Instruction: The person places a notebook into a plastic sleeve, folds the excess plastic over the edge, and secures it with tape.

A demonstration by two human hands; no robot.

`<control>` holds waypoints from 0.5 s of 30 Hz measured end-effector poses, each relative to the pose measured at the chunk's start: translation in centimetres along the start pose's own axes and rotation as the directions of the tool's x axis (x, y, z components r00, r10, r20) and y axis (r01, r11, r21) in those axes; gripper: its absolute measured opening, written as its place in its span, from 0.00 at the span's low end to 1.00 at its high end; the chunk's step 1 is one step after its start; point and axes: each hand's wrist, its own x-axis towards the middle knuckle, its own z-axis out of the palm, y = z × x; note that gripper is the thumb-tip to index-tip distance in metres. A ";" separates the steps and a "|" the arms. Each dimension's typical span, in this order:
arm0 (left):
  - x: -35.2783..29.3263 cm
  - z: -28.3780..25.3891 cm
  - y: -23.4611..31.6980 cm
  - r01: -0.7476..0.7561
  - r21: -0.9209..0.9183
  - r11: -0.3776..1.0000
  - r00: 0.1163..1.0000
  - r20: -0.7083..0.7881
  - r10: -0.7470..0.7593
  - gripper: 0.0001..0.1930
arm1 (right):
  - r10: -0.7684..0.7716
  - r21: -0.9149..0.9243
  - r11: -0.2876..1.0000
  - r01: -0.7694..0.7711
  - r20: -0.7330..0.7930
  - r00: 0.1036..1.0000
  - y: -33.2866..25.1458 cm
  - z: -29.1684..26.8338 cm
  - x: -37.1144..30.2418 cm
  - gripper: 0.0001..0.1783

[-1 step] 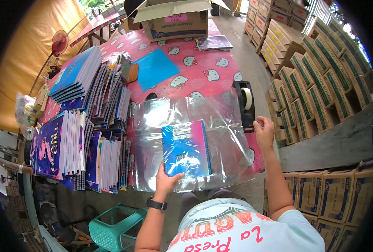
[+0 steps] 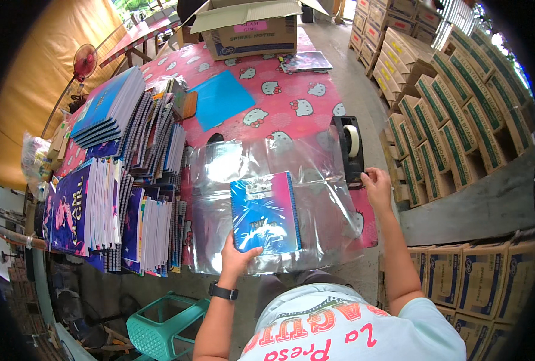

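A blue-and-pink spiral notebook [image 2: 266,210] lies on a large sheet of clear plastic film [image 2: 321,210] at the table's near edge. At the notebook's lower left corner is my left hand [image 2: 237,256], closed with its thumb on top and its other fingers mostly hidden. A black tape dispenser [image 2: 347,150] with a roll of clear tape [image 2: 352,139] stands by the right edge of the film. My right hand [image 2: 377,183] is beside the dispenser's near end, thumb and fingers pinched together. Whatever sits in that pinch is too small to make out.
Stacks of spiral notebooks [image 2: 99,207] crowd the left side of the pink patterned table [image 2: 267,111]. Behind the film lies a blue sheet [image 2: 222,99]. An open carton [image 2: 255,39] stands at the far end. A green stool [image 2: 165,328] is at lower left; boxes [image 2: 454,120] line the right.
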 end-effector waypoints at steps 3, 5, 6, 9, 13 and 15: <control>0.6 0.2 -0.5 0.010 0.048 0.999 1.000 -0.026 -0.009 0.45 | 0.406 0.232 0.852 -0.469 0.275 0.872 1.4 1.0 1.2 0.15; 1.1 0.2 -0.5 -0.013 0.077 0.997 1.000 -0.015 0.014 0.47 | 0.377 0.312 0.821 -0.479 0.333 0.864 2.9 1.3 1.9 0.16; 1.3 0.1 -1.1 -0.019 0.091 0.996 1.000 -0.023 0.021 0.48 | 0.230 0.268 0.923 -0.276 0.189 0.955 2.1 1.3 1.9 0.15; 0.8 -0.5 -1.5 -0.058 0.052 0.997 0.997 -0.049 0.060 0.48 | 0.258 0.455 0.839 -0.298 0.149 0.955 -2.1 -0.4 -0.6 0.12; 0.5 -0.6 -1.1 -0.051 0.053 0.997 0.997 -0.061 0.054 0.48 | 0.559 0.466 0.498 -0.732 0.473 0.681 -1.2 -0.7 -4.4 0.09; 0.4 0.3 -0.4 -0.025 0.038 0.999 0.999 -0.023 0.026 0.48 | 0.393 0.201 0.867 -0.457 0.289 0.873 3.2 -0.4 -3.5 0.10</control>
